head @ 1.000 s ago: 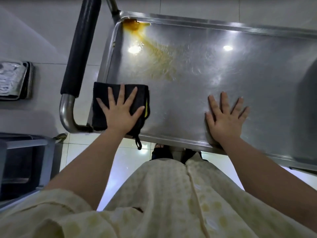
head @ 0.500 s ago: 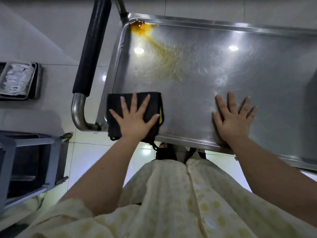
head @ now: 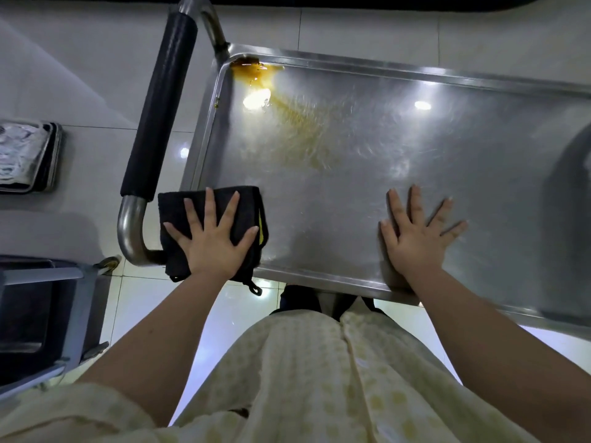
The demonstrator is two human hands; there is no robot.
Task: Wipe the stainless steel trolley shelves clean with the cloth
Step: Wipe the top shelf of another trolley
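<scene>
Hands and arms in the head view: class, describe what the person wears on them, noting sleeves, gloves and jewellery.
The left hand and the right hand are bare: no gloves, rings or watch show. Both forearms are uncovered. A pale yellow sleeve with a faint spotted pattern begins high on the left arm; no sleeve shows on the right.

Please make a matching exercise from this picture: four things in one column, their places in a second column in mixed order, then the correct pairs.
1. cloth
2. right hand
3. orange stain
4. handle grip

A. far left corner of the shelf
B. outside the shelf's left end
C. under the left hand
D. flat on bare steel near the front rim

Pairs: 1-C, 2-D, 3-A, 4-B
</scene>
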